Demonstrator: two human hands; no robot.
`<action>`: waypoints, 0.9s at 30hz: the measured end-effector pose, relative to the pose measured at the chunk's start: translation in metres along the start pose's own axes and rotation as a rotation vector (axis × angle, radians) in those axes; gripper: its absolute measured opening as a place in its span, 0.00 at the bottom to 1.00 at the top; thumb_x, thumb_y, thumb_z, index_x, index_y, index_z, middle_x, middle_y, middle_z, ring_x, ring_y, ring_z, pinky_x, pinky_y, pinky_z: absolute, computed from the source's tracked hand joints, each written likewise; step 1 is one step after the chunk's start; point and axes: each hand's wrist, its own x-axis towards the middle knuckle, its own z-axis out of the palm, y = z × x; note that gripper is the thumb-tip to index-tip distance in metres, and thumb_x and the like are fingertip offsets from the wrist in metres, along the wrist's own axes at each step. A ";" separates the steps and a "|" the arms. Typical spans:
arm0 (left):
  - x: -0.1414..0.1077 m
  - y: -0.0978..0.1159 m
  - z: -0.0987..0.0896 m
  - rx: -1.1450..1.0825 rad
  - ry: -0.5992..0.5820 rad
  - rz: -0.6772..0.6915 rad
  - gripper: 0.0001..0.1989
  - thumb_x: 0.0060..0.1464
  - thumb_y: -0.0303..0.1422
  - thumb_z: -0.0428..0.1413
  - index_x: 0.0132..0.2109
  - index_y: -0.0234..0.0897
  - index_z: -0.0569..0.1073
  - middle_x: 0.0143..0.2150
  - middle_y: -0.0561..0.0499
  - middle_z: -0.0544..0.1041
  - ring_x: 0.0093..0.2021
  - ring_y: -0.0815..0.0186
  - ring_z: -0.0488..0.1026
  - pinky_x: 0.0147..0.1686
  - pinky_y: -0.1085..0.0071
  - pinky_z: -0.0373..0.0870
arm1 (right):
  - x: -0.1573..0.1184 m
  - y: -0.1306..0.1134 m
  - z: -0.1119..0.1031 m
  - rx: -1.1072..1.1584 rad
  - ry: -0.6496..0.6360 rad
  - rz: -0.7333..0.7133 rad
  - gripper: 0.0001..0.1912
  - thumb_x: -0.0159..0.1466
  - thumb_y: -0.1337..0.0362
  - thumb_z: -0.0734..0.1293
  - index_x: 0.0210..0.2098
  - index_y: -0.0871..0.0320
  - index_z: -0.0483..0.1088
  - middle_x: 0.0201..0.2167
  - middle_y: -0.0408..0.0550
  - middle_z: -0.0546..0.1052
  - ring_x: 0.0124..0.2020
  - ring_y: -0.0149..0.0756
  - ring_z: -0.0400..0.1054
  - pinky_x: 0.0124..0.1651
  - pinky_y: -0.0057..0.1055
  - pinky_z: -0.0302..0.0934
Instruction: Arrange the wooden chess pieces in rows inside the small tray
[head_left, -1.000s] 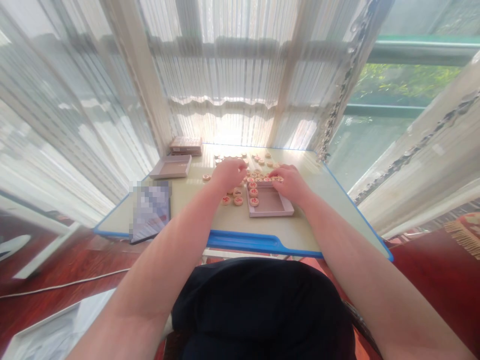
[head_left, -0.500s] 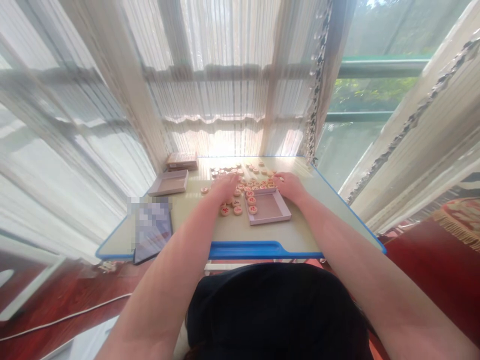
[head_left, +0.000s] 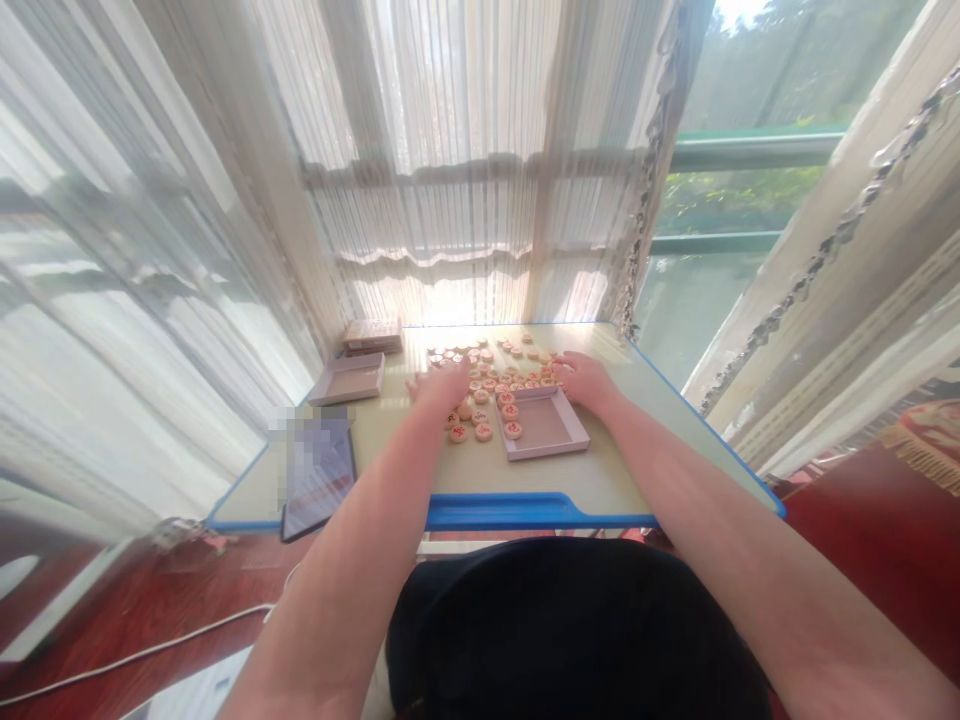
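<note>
Many round wooden Chinese chess pieces (head_left: pixel 483 432) with red or dark characters lie spread over the table's middle. A shallow open box (head_left: pixel 551 452) stands at their near right, with a few pieces on its left side. My left hand (head_left: pixel 441 384) is over the left part of the pieces, fingers spread and thumb toward the middle; what lies beneath it is hidden. My right hand (head_left: pixel 583 380) rests at the right edge of the pieces, just behind the box's right corner. Its fingers are apart, with the fingertips beside the nearest pieces.
Another shallow box part (head_left: pixel 352 379) lies at the left, in front of a stacked box (head_left: pixel 373 335). A tablet (head_left: pixel 324 485) sticks out over the blue-edged table's (head_left: pixel 495 512) front left. Sheer curtains (head_left: pixel 450 120) hang right behind the table.
My left hand has shifted left and its fingers have spread toward a lone piece that was in sight before. My right hand has stayed by the same pieces. The view has moved slightly.
</note>
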 end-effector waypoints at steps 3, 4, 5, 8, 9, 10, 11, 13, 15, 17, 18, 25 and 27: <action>-0.002 0.003 0.002 0.041 -0.046 0.024 0.36 0.56 0.53 0.29 0.65 0.43 0.56 0.68 0.43 0.52 0.66 0.41 0.45 0.58 0.39 0.42 | -0.001 -0.001 -0.002 -0.004 0.031 -0.018 0.19 0.64 0.59 0.57 0.49 0.58 0.72 0.55 0.52 0.71 0.59 0.39 0.59 0.62 0.35 0.49; -0.004 0.003 0.001 0.052 -0.053 0.028 0.36 0.57 0.53 0.29 0.65 0.42 0.56 0.68 0.43 0.51 0.66 0.41 0.44 0.59 0.39 0.40 | -0.002 -0.002 -0.002 -0.004 0.039 -0.027 0.20 0.64 0.60 0.57 0.50 0.58 0.72 0.55 0.52 0.71 0.59 0.39 0.59 0.63 0.35 0.48; -0.005 0.004 0.000 0.060 -0.054 0.033 0.35 0.57 0.52 0.30 0.65 0.41 0.56 0.68 0.43 0.51 0.66 0.41 0.44 0.59 0.40 0.40 | -0.002 -0.002 -0.003 -0.005 0.044 -0.035 0.20 0.64 0.60 0.57 0.51 0.59 0.71 0.54 0.53 0.71 0.59 0.39 0.60 0.63 0.35 0.48; -0.010 0.004 -0.002 0.079 -0.039 0.038 0.32 0.57 0.49 0.34 0.64 0.42 0.58 0.67 0.42 0.54 0.65 0.41 0.48 0.59 0.40 0.42 | -0.001 -0.003 -0.003 -0.024 0.051 -0.055 0.20 0.64 0.63 0.57 0.52 0.63 0.70 0.55 0.55 0.70 0.58 0.40 0.60 0.62 0.36 0.49; -0.011 0.004 -0.003 0.081 -0.030 0.032 0.32 0.57 0.49 0.35 0.63 0.42 0.59 0.67 0.41 0.55 0.65 0.42 0.49 0.59 0.41 0.44 | -0.001 -0.003 -0.003 -0.032 0.042 -0.062 0.20 0.64 0.63 0.56 0.51 0.63 0.70 0.54 0.55 0.71 0.58 0.39 0.61 0.62 0.35 0.50; -0.011 0.004 -0.003 0.082 -0.021 0.024 0.31 0.57 0.49 0.35 0.63 0.42 0.59 0.67 0.40 0.54 0.65 0.41 0.50 0.58 0.41 0.45 | 0.000 -0.003 -0.003 -0.039 0.026 -0.067 0.20 0.64 0.64 0.56 0.50 0.62 0.71 0.54 0.54 0.71 0.57 0.39 0.62 0.61 0.35 0.51; -0.011 0.004 -0.003 0.083 -0.013 0.016 0.31 0.57 0.49 0.35 0.63 0.42 0.59 0.67 0.40 0.54 0.65 0.41 0.49 0.58 0.41 0.46 | -0.001 -0.002 -0.004 -0.045 0.009 -0.068 0.19 0.64 0.65 0.55 0.47 0.60 0.73 0.53 0.53 0.72 0.57 0.39 0.62 0.61 0.34 0.52; -0.010 0.004 -0.002 0.087 0.001 0.006 0.32 0.57 0.49 0.35 0.63 0.41 0.59 0.68 0.39 0.51 0.66 0.40 0.46 0.58 0.40 0.45 | -0.001 -0.002 -0.005 -0.050 -0.011 -0.055 0.19 0.63 0.66 0.55 0.44 0.58 0.75 0.51 0.51 0.74 0.56 0.38 0.63 0.60 0.33 0.52; -0.008 0.003 -0.001 0.094 0.010 0.009 0.33 0.57 0.49 0.35 0.63 0.40 0.59 0.68 0.39 0.50 0.66 0.40 0.44 0.58 0.40 0.43 | -0.002 -0.002 -0.006 -0.037 -0.002 -0.035 0.19 0.62 0.66 0.55 0.43 0.57 0.75 0.50 0.50 0.74 0.55 0.38 0.64 0.59 0.33 0.53; -0.007 0.002 0.000 0.100 0.019 0.016 0.33 0.56 0.50 0.34 0.63 0.40 0.59 0.68 0.39 0.49 0.66 0.39 0.43 0.58 0.38 0.41 | -0.002 -0.002 -0.007 -0.012 0.012 -0.023 0.19 0.62 0.66 0.56 0.46 0.57 0.74 0.51 0.49 0.74 0.55 0.38 0.64 0.59 0.33 0.53; -0.006 0.002 0.001 0.103 0.024 0.018 0.34 0.56 0.51 0.34 0.63 0.41 0.60 0.68 0.39 0.49 0.66 0.38 0.42 0.57 0.37 0.40 | -0.002 -0.002 -0.007 -0.001 0.019 -0.017 0.20 0.61 0.66 0.56 0.49 0.58 0.72 0.52 0.50 0.73 0.55 0.38 0.63 0.60 0.33 0.53; -0.009 0.005 -0.002 0.103 -0.001 0.024 0.33 0.55 0.51 0.35 0.62 0.44 0.61 0.68 0.44 0.51 0.66 0.38 0.41 0.58 0.36 0.37 | -0.002 -0.003 -0.009 -0.037 -0.072 0.013 0.22 0.59 0.71 0.55 0.49 0.59 0.71 0.54 0.51 0.71 0.56 0.40 0.62 0.60 0.35 0.52; -0.009 0.005 -0.002 0.096 0.000 0.026 0.33 0.56 0.52 0.35 0.63 0.45 0.60 0.69 0.46 0.50 0.67 0.38 0.39 0.59 0.37 0.36 | -0.002 -0.003 -0.009 -0.055 -0.084 -0.006 0.20 0.60 0.69 0.56 0.47 0.59 0.72 0.53 0.51 0.72 0.55 0.40 0.63 0.59 0.36 0.53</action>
